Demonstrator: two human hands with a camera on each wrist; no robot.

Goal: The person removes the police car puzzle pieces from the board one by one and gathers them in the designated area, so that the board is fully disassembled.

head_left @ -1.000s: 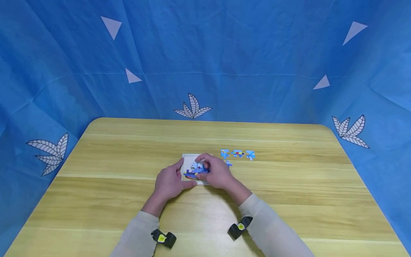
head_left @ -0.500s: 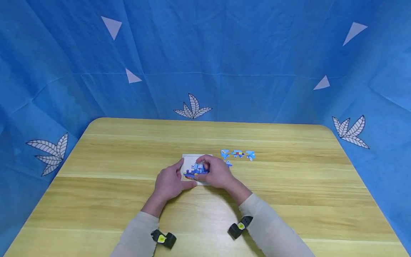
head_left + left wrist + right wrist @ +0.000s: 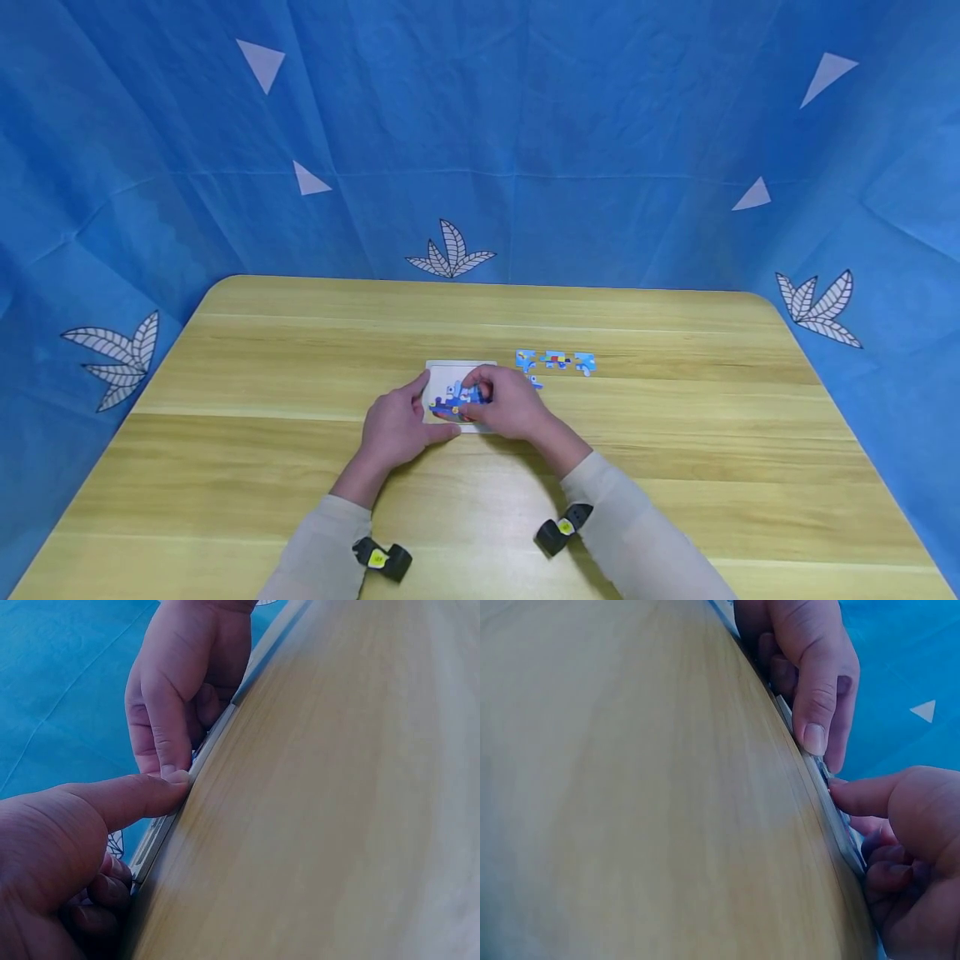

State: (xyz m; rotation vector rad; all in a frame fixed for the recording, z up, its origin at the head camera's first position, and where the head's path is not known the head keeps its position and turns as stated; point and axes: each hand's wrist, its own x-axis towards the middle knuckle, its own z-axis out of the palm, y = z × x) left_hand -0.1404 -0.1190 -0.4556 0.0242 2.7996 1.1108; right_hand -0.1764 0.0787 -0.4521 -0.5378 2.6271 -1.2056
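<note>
A pale, shallow puzzle board (image 3: 442,369) lies on the table, with blue puzzle pieces (image 3: 446,406) in its lower part. My left hand (image 3: 393,425) grips the board by its left side, thumb along the front edge and forefinger at the far left. Over the board's right half, my right hand (image 3: 510,403) pinches a blue puzzle piece (image 3: 472,397) between thumb and forefinger, low against the board. My right fingers hide part of that piece. In the left wrist view the left thumb (image 3: 154,796) presses the board's edge; the right wrist view shows both hands close together there.
Several loose puzzle pieces (image 3: 557,359) lie right of the board, in a row toward the back. Another loose piece (image 3: 534,382) sits just beyond my right hand, partly covered. The wooden table (image 3: 675,417) ends at a blue curtain (image 3: 480,125).
My right hand has shifted slightly toward me and to the right over the board, and the pinched puzzle piece has turned or shifted a little. My left hand stays in place.
</note>
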